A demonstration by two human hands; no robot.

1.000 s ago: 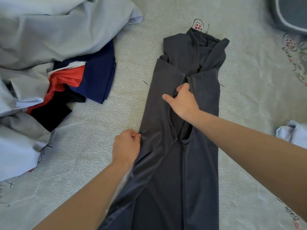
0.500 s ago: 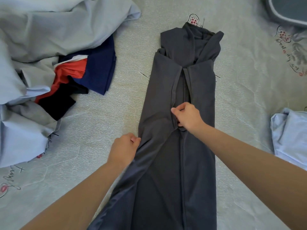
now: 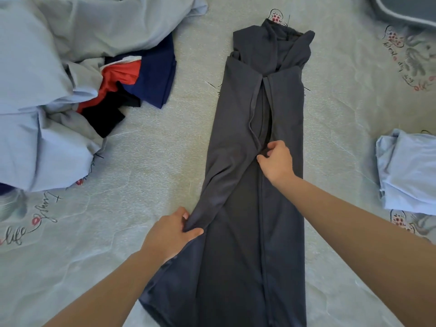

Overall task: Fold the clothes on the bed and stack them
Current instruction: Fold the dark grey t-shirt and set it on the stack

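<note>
A long dark grey garment [image 3: 238, 142] lies lengthwise down the middle of the bed, its two sides folded in toward the centre. My left hand [image 3: 171, 233] pinches the garment's left edge low down. Near the middle seam, my right hand [image 3: 276, 160] grips the inner edge of a folded flap. A folded light blue piece [image 3: 410, 171] rests at the right edge of the bed.
A heap of unfolded clothes sits at the left: pale blue fabric [image 3: 35, 90], a navy piece [image 3: 158, 74], a red one [image 3: 120, 75] and a black one [image 3: 106, 116]. The bed sheet [image 3: 153, 161] is pale green with printed patterns. A dark grey object [image 3: 408, 8] shows at the top right corner.
My right hand slid down the centre of the garment toward me and now grips the flap edge. My left hand moved down along the left edge, still pinching it.
</note>
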